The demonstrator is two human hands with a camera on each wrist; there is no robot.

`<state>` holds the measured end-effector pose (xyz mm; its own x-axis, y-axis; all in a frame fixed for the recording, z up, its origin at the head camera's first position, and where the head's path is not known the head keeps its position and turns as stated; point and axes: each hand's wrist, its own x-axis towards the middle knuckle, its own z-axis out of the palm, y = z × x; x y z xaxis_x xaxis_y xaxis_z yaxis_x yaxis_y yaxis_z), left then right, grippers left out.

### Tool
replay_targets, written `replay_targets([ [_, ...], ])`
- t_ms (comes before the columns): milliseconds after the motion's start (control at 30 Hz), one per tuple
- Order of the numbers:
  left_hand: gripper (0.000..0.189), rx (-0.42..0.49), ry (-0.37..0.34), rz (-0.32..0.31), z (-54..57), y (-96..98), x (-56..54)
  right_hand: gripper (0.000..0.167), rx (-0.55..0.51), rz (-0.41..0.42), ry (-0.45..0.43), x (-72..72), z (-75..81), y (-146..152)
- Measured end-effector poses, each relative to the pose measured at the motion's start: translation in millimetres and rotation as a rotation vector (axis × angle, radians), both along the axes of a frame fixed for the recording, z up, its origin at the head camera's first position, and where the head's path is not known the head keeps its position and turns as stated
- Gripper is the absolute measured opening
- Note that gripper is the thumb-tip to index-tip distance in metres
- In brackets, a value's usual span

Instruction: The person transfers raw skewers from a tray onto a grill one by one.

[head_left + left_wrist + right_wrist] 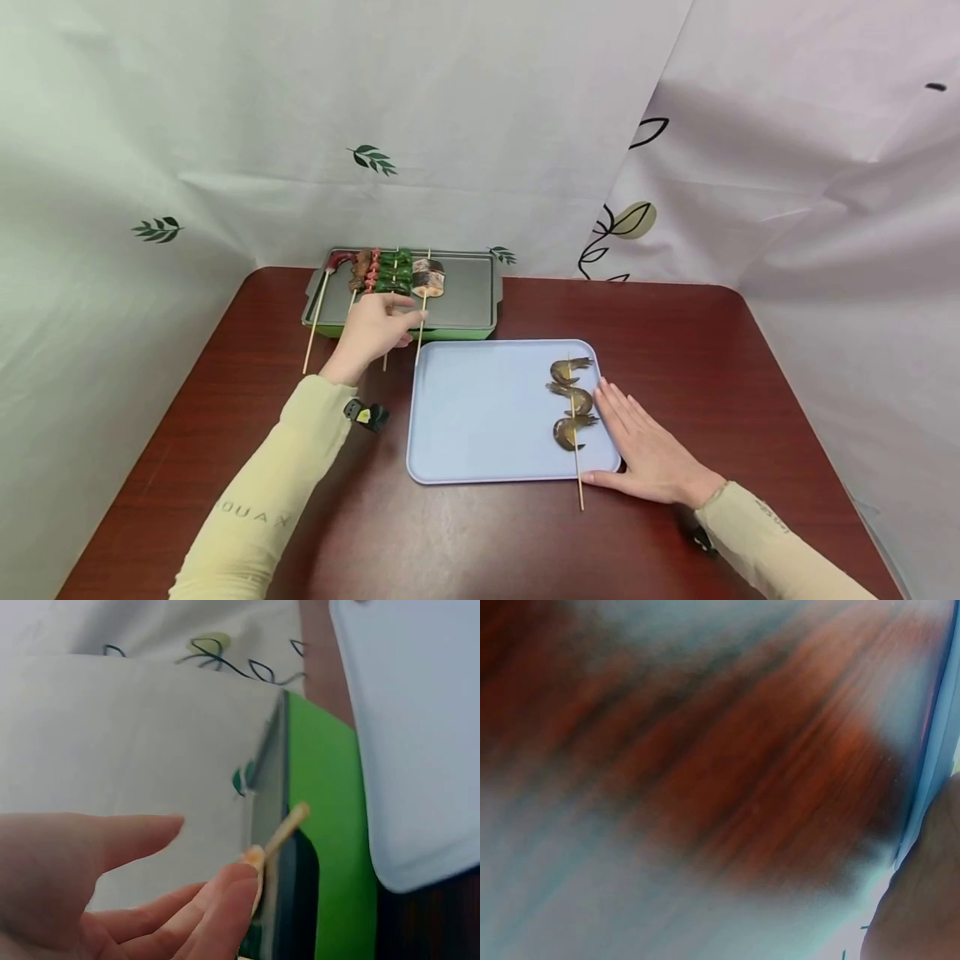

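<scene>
My left hand point(377, 326) hovers over the front edge of the green grill with a grey plate point(468, 292), its fingertips beside the stick of a fish skewer point(428, 279). In the left wrist view the thumb stands well apart from the fingers point(225, 900), and the pale stick point(289, 829) shows just past the fingertips. A light blue tray point(487, 417) lies in front of the grill. My right hand point(651, 450) rests with straight fingers along its right edge. Inside the tray, near that hand, lies a shrimp skewer point(576, 400), its stick crossing the front rim.
Left of the fish on the grill lie a green pepper skewer point(394, 271), a red skewer point(371, 271), a brown meat skewer point(357, 275) and a dark red piece on a stick point(339, 260). Several sticks overhang the grill's front. White cloth point(487, 125) hangs behind the brown table point(675, 350).
</scene>
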<state>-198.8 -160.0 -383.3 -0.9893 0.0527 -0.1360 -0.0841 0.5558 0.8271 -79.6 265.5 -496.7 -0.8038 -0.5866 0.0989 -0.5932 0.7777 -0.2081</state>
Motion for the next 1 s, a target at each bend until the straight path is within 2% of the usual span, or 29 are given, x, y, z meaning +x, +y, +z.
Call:
replay_targets([
  [200,0.047,-0.024,0.097,-0.037,5.9,10.9,15.6,0.118,0.009,0.004,-0.005,-0.6,-0.1,0],
  [367,0.044,0.046,0.072,-0.071,1.3,30.8,30.5,0.119,0.02,-0.004,-0.017,-1.1,1.4,1],
  [533,0.044,0.073,0.04,-0.107,-14.2,52.6,47.6,0.119,0.029,-0.002,-0.023,-1.4,2.6,1],
  [700,0.043,0.112,0.023,-0.173,-30.8,74.4,66.1,0.119,0.026,-0.002,-0.024,-1.0,3.7,0],
  [1000,0.042,0.222,-0.059,-0.349,-52.8,105.7,89.5,0.12,0.033,-0.007,-0.032,-0.4,3.0,-1],
])
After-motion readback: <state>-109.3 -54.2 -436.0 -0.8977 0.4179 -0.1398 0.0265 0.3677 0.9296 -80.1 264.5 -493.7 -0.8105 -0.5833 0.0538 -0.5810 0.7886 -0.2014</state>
